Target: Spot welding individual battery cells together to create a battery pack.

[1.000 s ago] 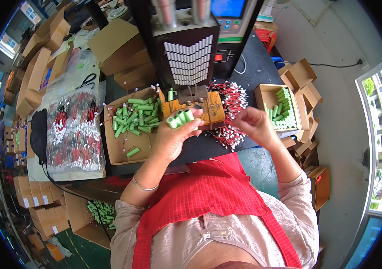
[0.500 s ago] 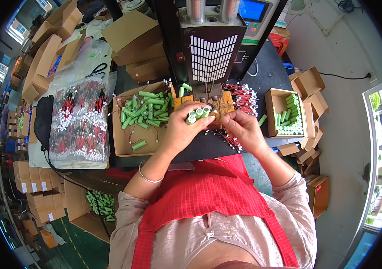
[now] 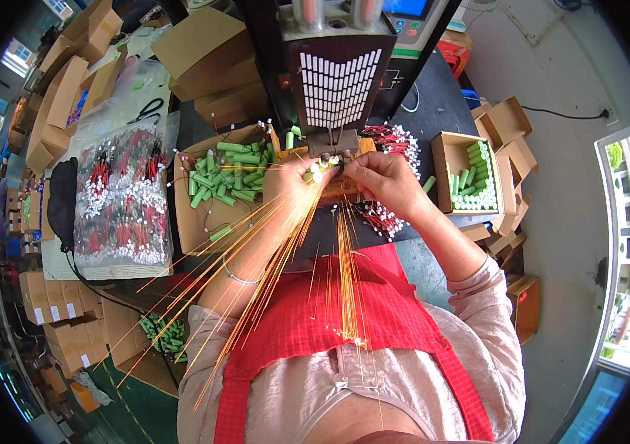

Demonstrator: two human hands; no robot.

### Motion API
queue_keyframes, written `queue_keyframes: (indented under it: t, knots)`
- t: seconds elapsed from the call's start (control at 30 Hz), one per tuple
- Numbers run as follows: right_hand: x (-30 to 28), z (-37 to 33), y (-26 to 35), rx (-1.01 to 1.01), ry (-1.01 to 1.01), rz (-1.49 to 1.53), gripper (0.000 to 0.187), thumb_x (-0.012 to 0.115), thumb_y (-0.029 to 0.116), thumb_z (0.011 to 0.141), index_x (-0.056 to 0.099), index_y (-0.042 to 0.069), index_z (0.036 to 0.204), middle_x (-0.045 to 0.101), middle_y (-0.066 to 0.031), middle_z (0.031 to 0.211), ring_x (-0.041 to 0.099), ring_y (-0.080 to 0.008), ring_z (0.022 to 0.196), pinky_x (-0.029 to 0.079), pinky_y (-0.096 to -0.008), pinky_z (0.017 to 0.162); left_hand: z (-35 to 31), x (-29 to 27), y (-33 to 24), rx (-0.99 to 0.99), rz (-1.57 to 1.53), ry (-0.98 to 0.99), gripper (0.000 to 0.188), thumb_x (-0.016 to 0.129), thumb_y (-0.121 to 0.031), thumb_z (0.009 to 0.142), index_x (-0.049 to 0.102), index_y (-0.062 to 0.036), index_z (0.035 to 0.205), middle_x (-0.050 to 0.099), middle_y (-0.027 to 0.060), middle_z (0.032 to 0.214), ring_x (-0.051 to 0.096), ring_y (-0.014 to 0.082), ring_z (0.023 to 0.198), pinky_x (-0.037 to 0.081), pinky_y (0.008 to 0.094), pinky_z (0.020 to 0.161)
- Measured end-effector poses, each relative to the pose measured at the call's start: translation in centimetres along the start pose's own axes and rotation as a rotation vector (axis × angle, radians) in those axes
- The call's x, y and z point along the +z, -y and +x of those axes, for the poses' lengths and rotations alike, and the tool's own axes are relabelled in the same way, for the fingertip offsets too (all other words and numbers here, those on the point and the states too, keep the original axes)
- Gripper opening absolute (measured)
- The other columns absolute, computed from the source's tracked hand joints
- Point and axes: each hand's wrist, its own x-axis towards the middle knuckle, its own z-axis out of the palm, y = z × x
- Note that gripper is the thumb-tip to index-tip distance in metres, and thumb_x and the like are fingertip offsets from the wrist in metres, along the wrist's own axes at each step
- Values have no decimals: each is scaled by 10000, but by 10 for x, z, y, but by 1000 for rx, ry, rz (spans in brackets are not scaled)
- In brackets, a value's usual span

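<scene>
My left hand (image 3: 290,186) holds a few green battery cells (image 3: 310,175) up under the tip of the spot welding machine (image 3: 335,89). My right hand (image 3: 383,180) pinches something small against the cells right beside the tip; what it grips is hidden by glare. Orange sparks (image 3: 307,244) shoot from the contact point down over my forearms and red apron (image 3: 344,311). An orange jig (image 3: 344,189) lies partly hidden under both hands.
A cardboard box of loose green cells (image 3: 219,177) sits left of my hands. A smaller box with neatly stacked cells (image 3: 474,177) stands at the right. Red wire leads (image 3: 396,140) lie behind my right hand, more on a bagged tray (image 3: 119,200) far left. Cardboard boxes surround the bench.
Both hands pushed the cells forward under the welder tip, and sparks now fly where none showed before. The view has shifted slightly closer to the machine.
</scene>
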Motion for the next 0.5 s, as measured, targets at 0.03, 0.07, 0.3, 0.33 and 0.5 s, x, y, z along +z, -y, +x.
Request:
queue_keyframes:
  t: [0.03, 0.07, 0.3, 0.33, 0.5]
  knots:
    - [0, 2, 1, -4, 3, 15, 216, 572, 221, 875, 607, 10, 850, 540, 24, 630, 498, -38, 543, 422, -184, 499, 3, -6, -7, 258, -15, -84, 161, 683, -175, 726, 656, -83, 855, 608, 106, 702, 610, 282, 645, 475, 341, 569]
    - [1, 2, 3, -8, 6, 30, 217, 572, 224, 875, 605, 11, 851, 541, 25, 635, 502, -38, 546, 427, -181, 503, 3, -8, -11, 259, -10, -86, 161, 683, -175, 726, 656, -83, 855, 608, 106, 702, 610, 282, 645, 475, 341, 569]
    - [-15, -18, 1, 95, 155, 169, 155, 614, 131, 843, 631, 8, 937, 610, -8, 715, 547, -49, 603, 447, -179, 549, -10, -18, -5, 80, -52, -9, 217, 681, -182, 760, 655, -28, 911, 644, 100, 748, 609, 179, 608, 465, 274, 551]
    - [-16, -21, 3, 139, 180, 93, 143, 614, 129, 843, 639, 7, 914, 613, -10, 719, 557, -54, 620, 452, -183, 560, -11, -23, -6, -55, -281, 102, 237, 678, -182, 774, 650, -22, 947, 652, 98, 779, 579, 127, 602, 449, 240, 542]
    - [-11, -32, 4, -76, 245, 70, 129, 629, 133, 832, 645, 14, 879, 605, 8, 709, 556, -45, 640, 468, -197, 575, -11, -50, -1, -410, -1069, 447, 259, 681, -110, 776, 588, -39, 1007, 626, 57, 881, 433, 14, 565, 337, 146, 472]
